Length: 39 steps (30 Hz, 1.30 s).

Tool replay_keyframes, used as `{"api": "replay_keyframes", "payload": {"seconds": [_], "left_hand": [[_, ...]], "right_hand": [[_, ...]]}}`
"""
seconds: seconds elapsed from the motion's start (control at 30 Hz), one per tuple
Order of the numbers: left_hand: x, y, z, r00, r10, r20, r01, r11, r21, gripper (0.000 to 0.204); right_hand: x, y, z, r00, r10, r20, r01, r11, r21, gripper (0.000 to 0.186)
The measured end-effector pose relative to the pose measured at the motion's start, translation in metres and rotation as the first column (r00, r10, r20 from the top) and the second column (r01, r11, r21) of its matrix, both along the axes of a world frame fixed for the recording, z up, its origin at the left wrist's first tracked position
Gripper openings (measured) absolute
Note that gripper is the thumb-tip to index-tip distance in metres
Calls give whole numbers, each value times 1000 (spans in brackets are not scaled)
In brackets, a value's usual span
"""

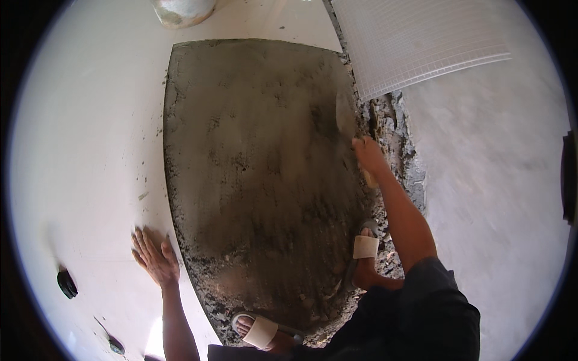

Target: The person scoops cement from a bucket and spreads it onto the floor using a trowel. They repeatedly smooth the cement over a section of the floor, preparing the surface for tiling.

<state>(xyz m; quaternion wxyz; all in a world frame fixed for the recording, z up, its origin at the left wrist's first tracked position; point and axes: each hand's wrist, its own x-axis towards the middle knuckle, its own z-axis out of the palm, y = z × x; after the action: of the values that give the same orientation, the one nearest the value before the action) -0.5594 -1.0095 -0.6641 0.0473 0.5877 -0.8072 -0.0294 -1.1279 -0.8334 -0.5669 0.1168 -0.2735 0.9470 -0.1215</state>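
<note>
My right hand (369, 155) is closed around the handle of a trowel (345, 114). Its blade rests at or just over the right edge of a wet grey mortar bed (253, 132), beside a strip of broken rubble. The handle's pale end shows below my fist. My left hand (155, 256) lies flat, fingers stretched out, on the white tile floor (90, 180) just left of the mortar. Nothing is in it. The mortar looks smooth toward the far end and rougher, with crumbs and streaks, near my feet.
My sandalled feet (260, 332) stand at the mortar's near end. A broken rubble strip (385, 129) runs along its right side. White gridded panel (427, 45) lies at the far right, a whitish bucket (183, 12) stands at the far left. A dark object (67, 284) and a small tool (115, 345) lie lower left.
</note>
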Motion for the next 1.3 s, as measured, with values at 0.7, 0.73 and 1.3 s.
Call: {"api": "replay_keyframes", "payload": {"seconds": [0.7,0.73,1.3], "left_hand": [[-9,-3,1,1000,-10,-2,10,1000,-16,72],[-8,-3,1,1000,-7,-1,7,1000,-10,72],[-9,-1,1,1000,-6,12,6,1000,-20,70]], "right_hand": [[-107,-129,12,949,-105,297,124,991,-48,50],[-113,-136,10,918,-136,372,124,991,55,50],[-84,-114,5,928,-161,336,176,984,-14,48]]}}
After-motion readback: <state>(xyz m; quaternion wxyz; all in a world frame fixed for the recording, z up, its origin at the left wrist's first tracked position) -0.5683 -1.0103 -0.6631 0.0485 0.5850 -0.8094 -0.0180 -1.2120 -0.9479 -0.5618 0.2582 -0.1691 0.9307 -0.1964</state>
